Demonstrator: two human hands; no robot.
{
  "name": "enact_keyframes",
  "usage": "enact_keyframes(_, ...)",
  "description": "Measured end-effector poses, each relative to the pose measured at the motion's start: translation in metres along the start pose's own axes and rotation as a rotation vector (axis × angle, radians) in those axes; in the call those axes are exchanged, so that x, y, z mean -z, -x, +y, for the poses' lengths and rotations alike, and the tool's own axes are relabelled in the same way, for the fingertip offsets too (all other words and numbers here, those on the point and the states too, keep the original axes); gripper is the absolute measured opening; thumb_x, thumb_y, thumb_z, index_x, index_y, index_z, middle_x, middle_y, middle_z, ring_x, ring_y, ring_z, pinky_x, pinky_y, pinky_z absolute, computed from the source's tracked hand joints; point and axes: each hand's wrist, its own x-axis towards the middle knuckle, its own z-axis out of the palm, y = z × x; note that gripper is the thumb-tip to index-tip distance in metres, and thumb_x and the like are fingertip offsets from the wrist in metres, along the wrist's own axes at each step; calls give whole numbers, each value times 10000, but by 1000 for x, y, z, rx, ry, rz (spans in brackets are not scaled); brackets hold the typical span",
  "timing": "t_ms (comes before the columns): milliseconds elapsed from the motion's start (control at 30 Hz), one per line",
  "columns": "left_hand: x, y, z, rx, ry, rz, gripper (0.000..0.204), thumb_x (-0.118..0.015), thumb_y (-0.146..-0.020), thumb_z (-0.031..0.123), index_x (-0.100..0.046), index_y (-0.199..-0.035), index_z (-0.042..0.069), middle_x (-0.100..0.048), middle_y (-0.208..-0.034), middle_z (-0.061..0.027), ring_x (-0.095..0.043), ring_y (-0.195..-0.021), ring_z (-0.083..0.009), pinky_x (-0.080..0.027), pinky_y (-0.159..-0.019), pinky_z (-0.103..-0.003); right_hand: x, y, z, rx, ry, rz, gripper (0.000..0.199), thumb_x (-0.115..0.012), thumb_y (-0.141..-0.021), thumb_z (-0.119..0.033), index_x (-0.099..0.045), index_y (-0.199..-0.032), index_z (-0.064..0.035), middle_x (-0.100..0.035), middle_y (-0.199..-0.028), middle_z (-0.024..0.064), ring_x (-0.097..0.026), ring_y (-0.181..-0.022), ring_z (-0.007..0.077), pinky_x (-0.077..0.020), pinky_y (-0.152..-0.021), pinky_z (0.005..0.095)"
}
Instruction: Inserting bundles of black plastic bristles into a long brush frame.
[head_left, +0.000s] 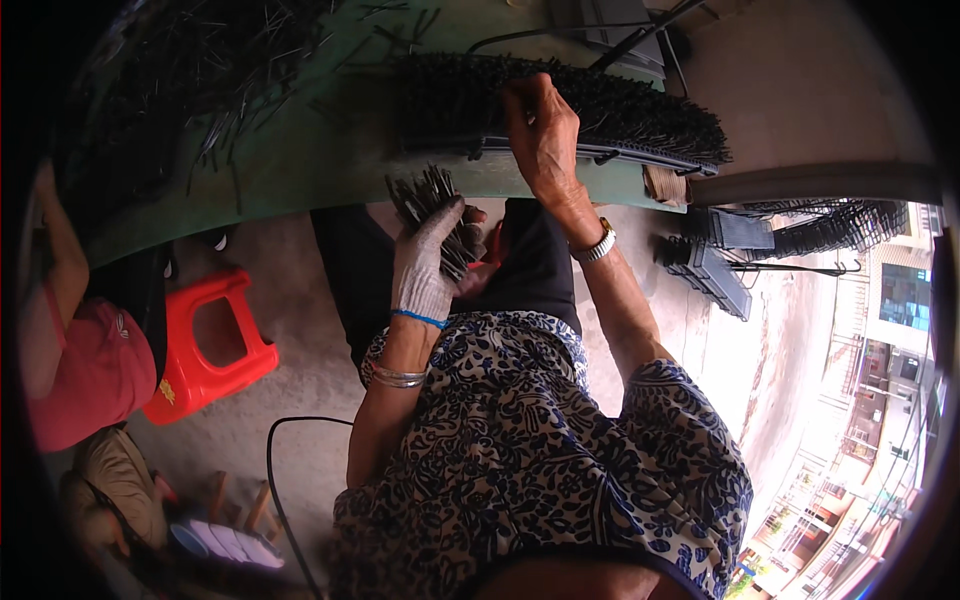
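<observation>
My left hand (430,255), in a pale knit glove with a blue cuff, is closed around a bundle of thin dark strips (425,195) in front of the table's near edge. The strips fan out above and below my grip. My bare right hand (545,130) is over a long black rack (640,152) with dark strips (640,105) packed densely along it. The fingers of that hand are pinched together at the rack. Whatever they hold, if anything, is too small or hidden to make out.
A green tabletop (330,175) carries a loose heap of dark strips (240,90) at the far left. On the left, a red plastic stool (215,345) stands by a person in a pink top (100,375). More black racks (715,260) are on the floor to the right.
</observation>
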Motion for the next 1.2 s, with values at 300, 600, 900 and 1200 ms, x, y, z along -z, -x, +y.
enact_keyframes(300, -4, 3, 2, 46, -14, 25, 180, -652, -879, 142, -630, -1006, 17, -691, -813, -101, -664, -636, -171, -540, -534, -276, -3, 4, -2, -94, -81, -69, 82, -640, -856, -72, -600, -925, -53, -615, -795, 104, -624, -678, 236, -491, -590, 328)
enact_keyframes(600, -9, 5, 4, 67, -3, 67, 185, -658, -872, 140, -634, -1007, 16, -691, -815, -101, -664, -630, -177, -541, -520, -279, -1, 13, -12, -13, 254, -141, 176, -679, -840, -182, -711, -1010, -148, -590, -874, 125, -632, -740, 292, -517, -647, 333)
enact_keyframes(900, -15, 12, 5, 111, -45, 50, 213, -661, -870, 168, -627, -1029, 29, -695, -889, -104, -676, -711, -204, -565, -578, -345, 44, 28, -47, -535, -456, -701, 142, -640, -878, -105, -652, -958, 11, -647, -773, 79, -624, -640, 124, -481, -579, 261)
enact_keyframes(1200, -9, 0, -2, 75, 107, 64, 255, -674, -872, 192, -609, -1076, 54, -692, -918, -89, -683, -749, -244, -583, -612, -388, 23, 8, -15, -99, -58, 0, 60, -626, -859, -13, -568, -874, -15, -594, -702, 82, -587, -573, 148, -447, -525, 272)
